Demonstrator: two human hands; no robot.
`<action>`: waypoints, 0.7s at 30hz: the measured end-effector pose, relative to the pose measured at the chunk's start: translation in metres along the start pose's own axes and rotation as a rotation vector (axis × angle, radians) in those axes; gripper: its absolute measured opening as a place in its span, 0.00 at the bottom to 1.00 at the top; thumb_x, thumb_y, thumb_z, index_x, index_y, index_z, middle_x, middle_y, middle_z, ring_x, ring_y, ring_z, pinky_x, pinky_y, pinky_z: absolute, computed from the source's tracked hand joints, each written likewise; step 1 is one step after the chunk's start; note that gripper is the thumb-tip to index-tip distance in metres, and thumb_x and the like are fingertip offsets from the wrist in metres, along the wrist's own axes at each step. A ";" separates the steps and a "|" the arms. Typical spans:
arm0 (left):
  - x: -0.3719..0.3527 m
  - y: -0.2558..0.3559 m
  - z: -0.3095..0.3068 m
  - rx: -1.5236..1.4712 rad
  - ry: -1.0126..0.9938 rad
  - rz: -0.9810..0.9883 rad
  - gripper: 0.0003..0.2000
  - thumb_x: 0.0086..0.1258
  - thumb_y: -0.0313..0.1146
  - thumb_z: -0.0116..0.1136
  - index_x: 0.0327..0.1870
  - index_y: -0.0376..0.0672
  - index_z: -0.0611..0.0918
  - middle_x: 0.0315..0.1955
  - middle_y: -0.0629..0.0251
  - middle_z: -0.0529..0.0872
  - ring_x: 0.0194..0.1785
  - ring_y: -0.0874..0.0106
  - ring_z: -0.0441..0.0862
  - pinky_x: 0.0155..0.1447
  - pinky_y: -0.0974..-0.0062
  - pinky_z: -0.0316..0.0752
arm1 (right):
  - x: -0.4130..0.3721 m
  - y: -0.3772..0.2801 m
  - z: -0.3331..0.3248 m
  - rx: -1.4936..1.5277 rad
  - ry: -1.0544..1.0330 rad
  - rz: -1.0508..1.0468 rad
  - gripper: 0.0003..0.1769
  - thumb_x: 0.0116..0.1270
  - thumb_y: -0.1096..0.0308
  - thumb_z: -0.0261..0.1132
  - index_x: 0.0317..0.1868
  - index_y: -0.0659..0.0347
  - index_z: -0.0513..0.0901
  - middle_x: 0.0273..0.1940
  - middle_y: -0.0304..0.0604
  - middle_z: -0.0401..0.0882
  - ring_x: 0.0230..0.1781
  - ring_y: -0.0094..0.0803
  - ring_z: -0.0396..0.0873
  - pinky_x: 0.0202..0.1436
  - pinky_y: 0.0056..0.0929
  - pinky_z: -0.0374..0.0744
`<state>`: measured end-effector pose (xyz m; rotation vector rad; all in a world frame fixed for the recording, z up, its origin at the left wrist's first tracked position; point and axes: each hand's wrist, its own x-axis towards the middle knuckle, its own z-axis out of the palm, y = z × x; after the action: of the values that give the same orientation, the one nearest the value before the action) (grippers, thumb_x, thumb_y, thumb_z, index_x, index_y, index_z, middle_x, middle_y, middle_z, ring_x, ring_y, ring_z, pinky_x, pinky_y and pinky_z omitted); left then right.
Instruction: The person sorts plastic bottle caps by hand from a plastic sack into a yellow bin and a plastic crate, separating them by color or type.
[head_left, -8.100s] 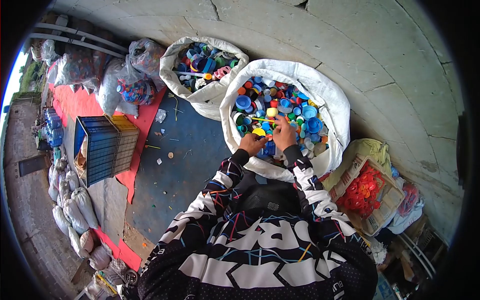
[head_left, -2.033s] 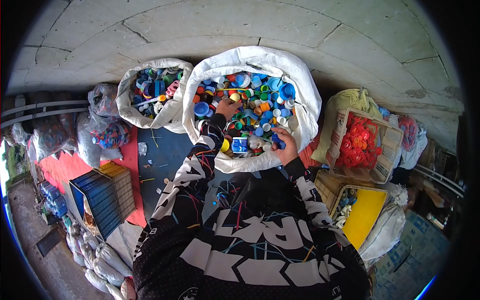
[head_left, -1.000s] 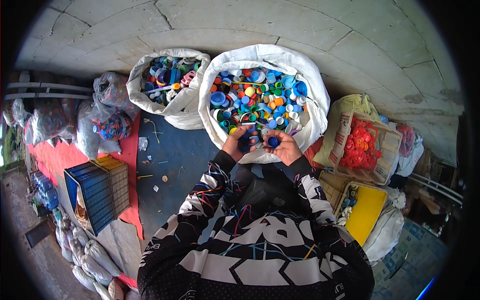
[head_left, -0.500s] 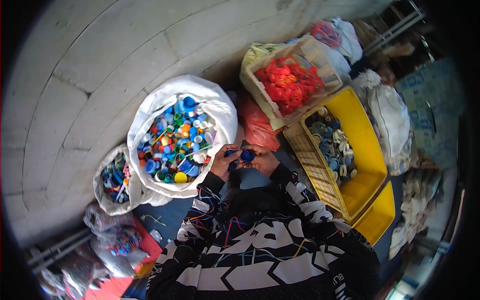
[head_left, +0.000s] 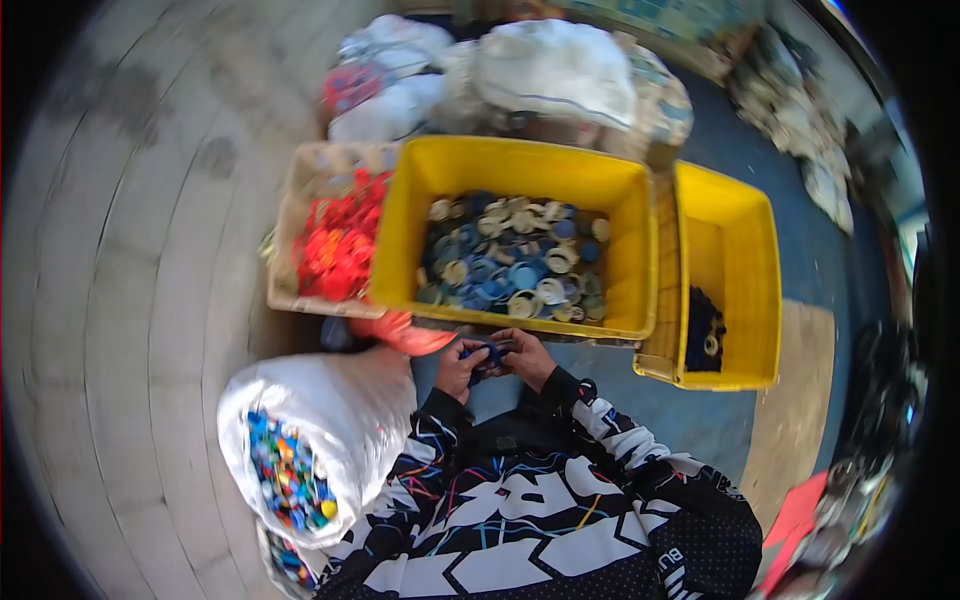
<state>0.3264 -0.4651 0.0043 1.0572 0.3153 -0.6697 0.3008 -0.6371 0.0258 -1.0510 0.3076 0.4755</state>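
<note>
Dark blue plastic caps are held between both hands, close in front of the body; their number is hard to make out. My left hand is closed round the left side of them. On the right side, my right hand has its fingers pressed on them. Both hands are just below the front edge of a large yellow bin full of blue, white and grey caps. A white sack of mixed coloured caps stands to the left.
A pale crate with red pieces adjoins the bin's left side. To its right is a smaller yellow bin with dark items. White sacks stand behind. A red sheet lies at the lower right.
The view has turned right, so the yellow bins now lie straight ahead and the white sack has shifted to the lower left. Both hands still hold dark blue caps together.
</note>
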 end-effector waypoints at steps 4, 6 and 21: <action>0.056 -0.029 0.085 -0.103 -0.128 -0.206 0.05 0.67 0.27 0.56 0.41 0.42 0.75 0.34 0.62 0.82 0.35 0.70 0.82 0.39 0.72 0.81 | -0.035 -0.017 -0.092 0.255 0.211 -0.031 0.33 0.49 0.89 0.48 0.59 0.66 0.65 0.48 0.52 0.75 0.46 0.38 0.79 0.47 0.34 0.82; 0.093 -0.064 0.110 -0.155 -0.186 -0.266 0.05 0.69 0.27 0.53 0.42 0.41 0.73 0.34 0.61 0.81 0.36 0.68 0.81 0.43 0.67 0.81 | -0.055 -0.011 -0.137 0.305 0.337 -0.087 0.32 0.49 0.89 0.48 0.58 0.66 0.66 0.49 0.52 0.75 0.45 0.39 0.80 0.47 0.34 0.82; 0.124 -0.166 0.366 0.398 -0.648 -0.463 0.07 0.69 0.29 0.54 0.43 0.39 0.72 0.31 0.59 0.81 0.33 0.68 0.82 0.40 0.71 0.78 | -0.148 -0.016 -0.212 0.564 1.184 -0.552 0.17 0.59 0.67 0.70 0.45 0.63 0.74 0.38 0.40 0.77 0.33 0.26 0.79 0.38 0.27 0.81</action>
<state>0.2875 -0.8837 -0.0056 1.0828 -0.1566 -1.4893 0.1786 -0.8644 0.0065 -0.7016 1.0816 -0.7620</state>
